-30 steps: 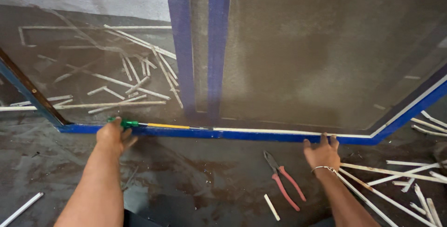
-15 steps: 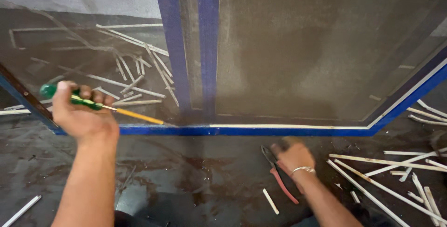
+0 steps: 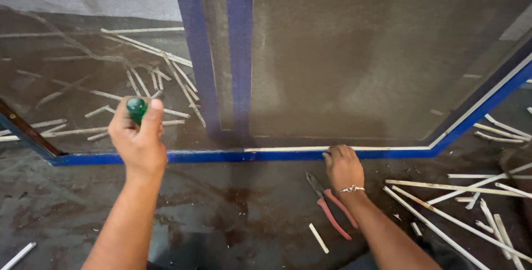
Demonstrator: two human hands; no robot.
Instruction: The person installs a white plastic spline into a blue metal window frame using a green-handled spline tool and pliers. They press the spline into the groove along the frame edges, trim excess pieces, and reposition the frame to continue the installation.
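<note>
While my left hand is fisted around the green handle of a screwdriver, raised above the lower rail of a blue screen frame, my right hand rests with curled fingertips on that same rail, pressing at the white strip that runs along its inner edge. Only the butt of the handle shows above my thumb and forefinger; the shaft is hidden behind the fist. A thin bracelet circles my right wrist. Just beside that wrist, on the dark stained floor, lie pliers with red grips, touching neither hand. The frame's grey mesh stretches away from me, split by two blue upright bars. White offcut strips are scattered on the floor to my right, and more show through the mesh to the left. One short piece lies near the pliers.
</note>
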